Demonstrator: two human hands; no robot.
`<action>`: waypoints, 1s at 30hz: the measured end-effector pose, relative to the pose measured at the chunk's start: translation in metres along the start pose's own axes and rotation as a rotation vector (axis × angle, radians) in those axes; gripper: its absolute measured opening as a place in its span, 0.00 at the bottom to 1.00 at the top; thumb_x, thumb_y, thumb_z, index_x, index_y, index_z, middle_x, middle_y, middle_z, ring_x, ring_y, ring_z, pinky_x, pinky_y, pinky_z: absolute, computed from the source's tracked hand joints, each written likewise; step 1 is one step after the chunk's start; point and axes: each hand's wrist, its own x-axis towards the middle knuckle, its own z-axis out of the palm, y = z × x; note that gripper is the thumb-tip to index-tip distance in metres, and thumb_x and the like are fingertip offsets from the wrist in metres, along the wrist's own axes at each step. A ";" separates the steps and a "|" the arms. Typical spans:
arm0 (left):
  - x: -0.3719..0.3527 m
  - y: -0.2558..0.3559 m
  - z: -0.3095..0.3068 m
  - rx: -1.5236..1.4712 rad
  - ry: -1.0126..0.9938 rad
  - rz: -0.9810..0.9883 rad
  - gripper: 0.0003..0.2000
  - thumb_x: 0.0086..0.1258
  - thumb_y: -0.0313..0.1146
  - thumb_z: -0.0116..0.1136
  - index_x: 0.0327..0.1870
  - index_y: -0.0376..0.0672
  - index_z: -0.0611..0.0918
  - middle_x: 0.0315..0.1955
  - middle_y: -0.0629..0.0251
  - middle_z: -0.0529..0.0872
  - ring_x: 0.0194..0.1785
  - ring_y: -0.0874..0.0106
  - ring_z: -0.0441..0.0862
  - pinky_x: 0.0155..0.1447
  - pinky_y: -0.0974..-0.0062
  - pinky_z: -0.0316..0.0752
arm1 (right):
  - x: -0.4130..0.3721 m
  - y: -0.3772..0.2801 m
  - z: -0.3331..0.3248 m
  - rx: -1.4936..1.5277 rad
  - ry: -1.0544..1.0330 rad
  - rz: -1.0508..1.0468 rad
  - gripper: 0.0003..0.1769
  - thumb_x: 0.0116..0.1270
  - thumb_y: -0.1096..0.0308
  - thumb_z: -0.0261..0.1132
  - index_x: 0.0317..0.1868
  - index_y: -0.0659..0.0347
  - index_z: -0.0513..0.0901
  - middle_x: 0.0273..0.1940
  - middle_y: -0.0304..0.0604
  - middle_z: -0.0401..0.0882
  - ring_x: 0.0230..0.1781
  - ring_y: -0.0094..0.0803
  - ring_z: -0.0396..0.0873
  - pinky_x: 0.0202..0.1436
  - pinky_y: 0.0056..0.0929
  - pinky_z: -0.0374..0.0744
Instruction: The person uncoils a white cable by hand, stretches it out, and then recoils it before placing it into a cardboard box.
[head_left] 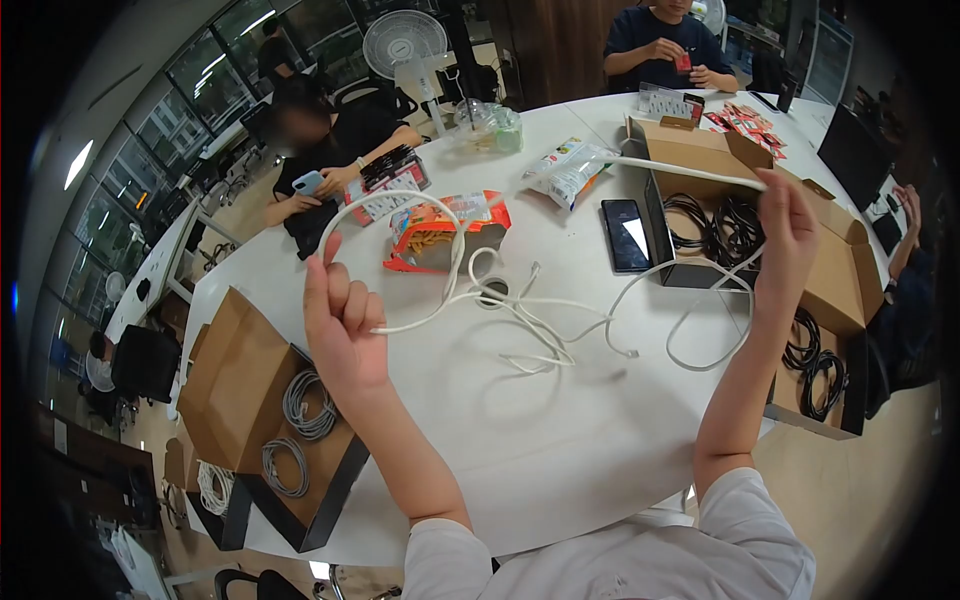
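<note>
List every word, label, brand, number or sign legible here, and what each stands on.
No text can be read with certainty.
Orange snack bag: printed, too blurred to read.
White-and-green snack bag: printed, too blurred.
Red packets: markings too small.
Phone on the table: no legible text on its screen.
White cable: no markings I can make out.

Shared office, by the look of it.
Big white table (560, 450) with people seated round it, dark monitor (853, 155) on the right side, black office chair (148, 360) off left, strip light (78, 165) on the ceiling, tall glass panes (100, 232) along the left, white fan (405, 45) behind. Snack bag (568, 172) and phone (626, 236) sit on the tabletop.
</note>
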 end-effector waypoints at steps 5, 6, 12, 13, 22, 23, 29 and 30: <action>-0.004 -0.018 0.011 0.124 -0.105 -0.098 0.18 0.78 0.38 0.50 0.59 0.34 0.76 0.17 0.80 0.50 0.17 0.86 0.46 0.22 0.83 0.44 | -0.024 -0.010 0.019 -0.722 -0.384 -0.335 0.19 0.58 0.77 0.69 0.52 0.64 0.82 0.43 0.46 0.82 0.41 0.35 0.81 0.49 0.26 0.76; -0.006 -0.021 0.013 0.166 -0.142 -0.139 0.18 0.77 0.39 0.50 0.59 0.34 0.76 0.17 0.80 0.50 0.17 0.86 0.46 0.22 0.82 0.44 | -0.029 -0.020 0.026 -0.649 -0.397 -0.361 0.19 0.57 0.79 0.68 0.51 0.64 0.82 0.44 0.47 0.81 0.41 0.36 0.81 0.49 0.28 0.77; -0.015 -0.043 0.029 0.438 -0.345 -0.268 0.18 0.77 0.38 0.50 0.57 0.33 0.79 0.16 0.83 0.58 0.18 0.89 0.51 0.23 0.84 0.45 | -0.082 -0.069 0.048 -0.133 -0.498 -0.760 0.19 0.48 0.86 0.64 0.42 0.64 0.83 0.42 0.50 0.81 0.38 0.40 0.82 0.43 0.34 0.80; -0.018 -0.046 0.032 0.445 -0.375 -0.300 0.18 0.77 0.38 0.50 0.57 0.33 0.79 0.16 0.83 0.58 0.18 0.89 0.51 0.23 0.84 0.45 | -0.101 -0.075 0.065 -0.029 -0.767 -0.764 0.19 0.46 0.84 0.64 0.43 0.64 0.82 0.45 0.48 0.80 0.39 0.40 0.81 0.42 0.32 0.80; -0.028 -0.057 0.038 0.486 -0.589 -0.413 0.19 0.78 0.39 0.48 0.58 0.31 0.78 0.15 0.82 0.60 0.18 0.87 0.51 0.23 0.83 0.46 | -0.119 -0.013 0.097 -0.594 -1.015 -0.709 0.11 0.51 0.73 0.65 0.37 0.58 0.84 0.36 0.39 0.77 0.40 0.33 0.77 0.41 0.30 0.78; -0.026 -0.057 0.037 0.471 -0.594 -0.416 0.19 0.78 0.38 0.48 0.58 0.31 0.78 0.16 0.82 0.60 0.19 0.87 0.51 0.23 0.84 0.46 | -0.118 -0.012 0.097 -0.613 -1.038 -0.697 0.10 0.51 0.73 0.65 0.36 0.57 0.85 0.36 0.38 0.76 0.41 0.33 0.76 0.41 0.30 0.77; -0.023 -0.052 0.037 0.515 -0.534 -0.429 0.20 0.79 0.40 0.45 0.60 0.31 0.75 0.13 0.81 0.58 0.16 0.88 0.52 0.23 0.84 0.48 | -0.110 -0.014 0.095 -0.523 -1.089 -0.686 0.03 0.56 0.72 0.65 0.31 0.56 0.84 0.36 0.36 0.76 0.40 0.32 0.76 0.42 0.30 0.76; -0.023 -0.051 0.038 0.495 -0.518 -0.419 0.20 0.79 0.39 0.45 0.60 0.31 0.75 0.13 0.81 0.58 0.16 0.88 0.52 0.23 0.84 0.48 | -0.108 -0.014 0.095 -0.519 -1.059 -0.696 0.02 0.56 0.72 0.65 0.32 0.57 0.83 0.36 0.37 0.75 0.40 0.32 0.76 0.41 0.31 0.76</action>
